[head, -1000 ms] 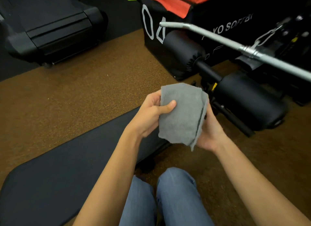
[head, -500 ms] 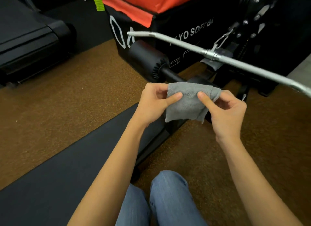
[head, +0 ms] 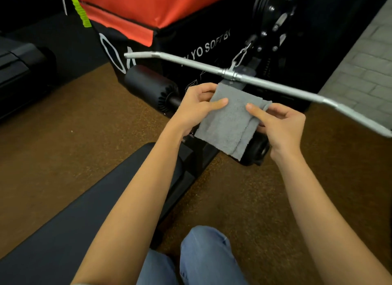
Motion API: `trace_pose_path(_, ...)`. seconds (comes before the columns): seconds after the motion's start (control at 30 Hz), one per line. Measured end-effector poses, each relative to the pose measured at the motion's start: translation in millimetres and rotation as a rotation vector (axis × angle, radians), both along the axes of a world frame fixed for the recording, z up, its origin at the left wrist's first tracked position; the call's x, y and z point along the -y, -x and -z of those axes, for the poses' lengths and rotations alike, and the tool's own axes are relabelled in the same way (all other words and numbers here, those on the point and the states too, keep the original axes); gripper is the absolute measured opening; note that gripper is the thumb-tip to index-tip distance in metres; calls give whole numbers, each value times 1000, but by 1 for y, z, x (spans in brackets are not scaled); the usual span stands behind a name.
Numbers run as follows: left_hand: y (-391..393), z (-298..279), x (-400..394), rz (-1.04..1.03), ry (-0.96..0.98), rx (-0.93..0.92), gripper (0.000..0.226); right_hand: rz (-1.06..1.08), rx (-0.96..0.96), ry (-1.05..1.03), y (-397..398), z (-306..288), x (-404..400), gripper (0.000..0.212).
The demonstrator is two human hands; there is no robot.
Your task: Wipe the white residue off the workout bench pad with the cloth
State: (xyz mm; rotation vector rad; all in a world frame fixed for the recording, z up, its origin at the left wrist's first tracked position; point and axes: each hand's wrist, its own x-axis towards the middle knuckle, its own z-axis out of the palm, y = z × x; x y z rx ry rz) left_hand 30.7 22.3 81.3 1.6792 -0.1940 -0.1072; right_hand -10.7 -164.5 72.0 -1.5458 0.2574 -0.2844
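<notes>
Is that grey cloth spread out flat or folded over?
Folded. The cloth shows a doubled layer along its right side, with a seam-like edge running down it. The left hand and right hand pinch its top corners.

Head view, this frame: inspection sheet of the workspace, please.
Surface: black bench pad, no white residue visible on the part shown.
Job's things: grey cloth, folded, held above the floor, off the pad.
Clutter: nothing seen.
Grippers: left hand and right hand each pinch the cloth.
Cables: silver bar hangs from a clip.
Surroundings: brown floor, red-and-black box, foam roller.
</notes>
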Motion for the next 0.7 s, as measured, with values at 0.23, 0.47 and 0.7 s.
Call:
trace_pose_path(0.23,-41,19,30,-129,-567,111,51,57,-163,259,-24,21,16,26)
trace_pose_path(0.47,-39,24,37,-95,-810,270,27,93,-232,576,-34,23,26,42)
trace_pose_path(0.7,-32,33,26,-30,-954,411,30,11,122,994,-31,28,11,31)
